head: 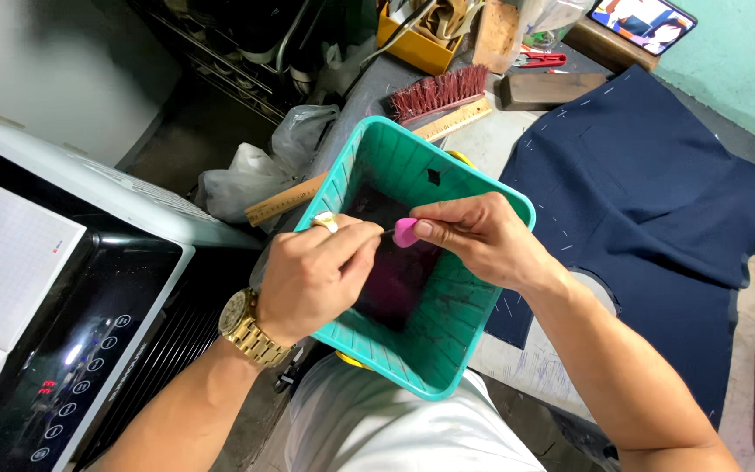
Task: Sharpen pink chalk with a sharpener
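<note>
Centrally, the right hand (482, 234) is pinching a small pink rounded piece (405, 232) at its fingertips; the left hand (316, 275), fingers closed, is meeting it over the teal plastic basket (447, 350).

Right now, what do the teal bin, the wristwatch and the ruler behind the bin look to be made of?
The bin looks like moulded plastic: glossy teal walls with ribbed lines. The watch on the left wrist seems gold-toned metal, shiny with a linked band. The ruler appears to be bare wood, pale tan and matte with printed marks. The pink piece at the right hand may be chalk or plastic; I can't tell.
</note>
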